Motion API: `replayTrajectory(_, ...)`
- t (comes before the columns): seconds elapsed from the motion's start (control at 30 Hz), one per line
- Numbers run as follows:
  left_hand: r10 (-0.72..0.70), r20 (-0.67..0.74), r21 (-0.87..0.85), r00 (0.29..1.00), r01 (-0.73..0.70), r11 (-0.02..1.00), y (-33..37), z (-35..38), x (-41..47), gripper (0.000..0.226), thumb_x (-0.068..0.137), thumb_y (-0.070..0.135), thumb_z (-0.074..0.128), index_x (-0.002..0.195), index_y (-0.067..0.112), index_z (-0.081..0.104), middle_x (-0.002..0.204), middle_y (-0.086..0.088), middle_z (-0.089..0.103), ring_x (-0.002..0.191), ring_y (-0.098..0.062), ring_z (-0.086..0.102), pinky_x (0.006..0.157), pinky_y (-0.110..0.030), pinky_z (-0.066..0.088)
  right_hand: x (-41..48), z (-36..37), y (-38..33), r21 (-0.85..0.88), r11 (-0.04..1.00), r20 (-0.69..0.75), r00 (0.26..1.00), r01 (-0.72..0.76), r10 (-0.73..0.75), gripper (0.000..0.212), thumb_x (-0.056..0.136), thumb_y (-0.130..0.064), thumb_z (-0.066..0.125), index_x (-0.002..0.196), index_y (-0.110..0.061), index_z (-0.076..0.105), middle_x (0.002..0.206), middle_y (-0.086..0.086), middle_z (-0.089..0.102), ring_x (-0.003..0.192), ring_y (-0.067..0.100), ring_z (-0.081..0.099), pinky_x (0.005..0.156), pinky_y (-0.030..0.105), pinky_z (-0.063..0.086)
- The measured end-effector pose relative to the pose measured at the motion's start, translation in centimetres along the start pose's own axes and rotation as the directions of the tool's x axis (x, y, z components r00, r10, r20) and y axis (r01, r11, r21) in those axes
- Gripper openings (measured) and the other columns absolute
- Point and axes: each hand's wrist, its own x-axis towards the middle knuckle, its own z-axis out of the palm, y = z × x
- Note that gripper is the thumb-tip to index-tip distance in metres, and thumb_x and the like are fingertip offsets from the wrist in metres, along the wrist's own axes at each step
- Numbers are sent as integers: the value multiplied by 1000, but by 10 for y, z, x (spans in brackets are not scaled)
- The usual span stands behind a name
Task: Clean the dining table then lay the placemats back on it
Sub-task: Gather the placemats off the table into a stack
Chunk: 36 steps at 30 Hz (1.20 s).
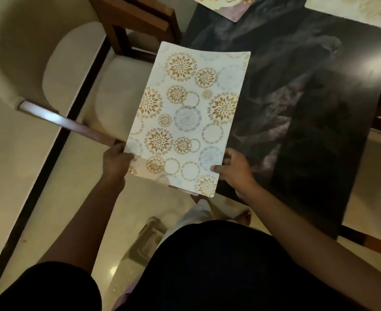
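Both hands [117, 162] [235, 169] holding patterned placemat [189, 117], dark table [308, 97]

1. The thin white rectangular placemat [189, 117] carries round medallions: gold leafy rosettes, grey-blue lacy ones, and plain rings edged in gold.
2. The dark rectangular surface [308, 97] is near-black, with smoky grey and faint purple swirls like marble.
3. A second pale placemat [229, 7] shows gold motifs and what seems a lilac corner, though it is blurred.
4. A third cream placemat [364, 12] bears faded gold circles.
5. The wooden chair [140, 16] is reddish brown, and its seat cushion [122, 86] is off-white.
6. The glossy tiled floor [16, 176] is cream, crossed by a black band.
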Motion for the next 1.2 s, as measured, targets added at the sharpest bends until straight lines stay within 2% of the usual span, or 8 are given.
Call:
replayTrajectory(0.13,-42,-14,38,999,43,998,-12,-15,22,41,83,-13,57,117,2,74,107,-22,75,82,-33,72,68,-35,57,14,23,-1,-161,987,38,999,1,5,41,82,-1,84,102,-30,62,112,4,76,101,22,74,86,53,63)
replayTrajectory(0.2,-53,-21,70,998,55,996,-20,-19,33,38,83,-10,60,116,5,74,107,-21,76,91,-40,74,72,-41,61,17,29,-1,-232,973,37,999,-11,20,38,81,-5,86,107,-21,64,108,5,75,97,23,75,80,50,65)
replayTrajectory(0.47,147,-102,422,984,-92,902,-10,-17,54,65,68,28,77,131,21,62,130,-9,66,118,-33,63,95,-54,57,21,11,-13,-464,882,22,995,-80,102,39,84,-39,85,90,-6,67,69,8,76,61,21,76,65,40,66)
replayTrajectory(0.67,366,106,378,925,-378,845,54,42,44,52,88,26,76,138,26,60,138,0,53,124,-22,58,105,-42,50,32,-33,-35,-344,937,-142,990,-64,15,26,93,-35,77,93,-11,69,80,6,76,67,16,76,65,36,66)
replayTrajectory(0.83,426,268,282,864,-493,823,105,116,42,44,93,23,75,136,22,64,138,0,59,111,-14,60,87,-20,46,53,-92,-46,-189,982,-302,952,-8,-50,23,93,-31,77,89,-9,71,80,6,77,75,20,78,67,38,66)
replayTrajectory(0.9,441,307,242,843,-517,821,129,144,42,43,93,23,75,134,21,64,136,0,62,109,-15,61,87,-22,50,62,-120,-53,-188,982,-329,942,1,-64,19,92,-31,78,86,-14,72,81,4,77,78,19,78,72,39,66)
replayTrajectory(1.03,354,359,152,864,-428,891,178,189,49,36,95,20,73,130,21,65,126,-3,69,110,-20,67,95,-38,58,86,-175,-70,-212,977,-390,914,28,-111,15,90,-33,78,80,-22,74,82,0,77,84,20,77,83,47,64)
replayTrajectory(1.2,214,397,21,893,-241,970,233,228,75,25,97,13,68,122,17,66,114,-7,71,103,-23,69,89,-41,60,120,-234,-105,9,993,-369,924,114,-102,7,95,-25,74,90,-21,75,96,6,77,98,22,76,92,40,62)
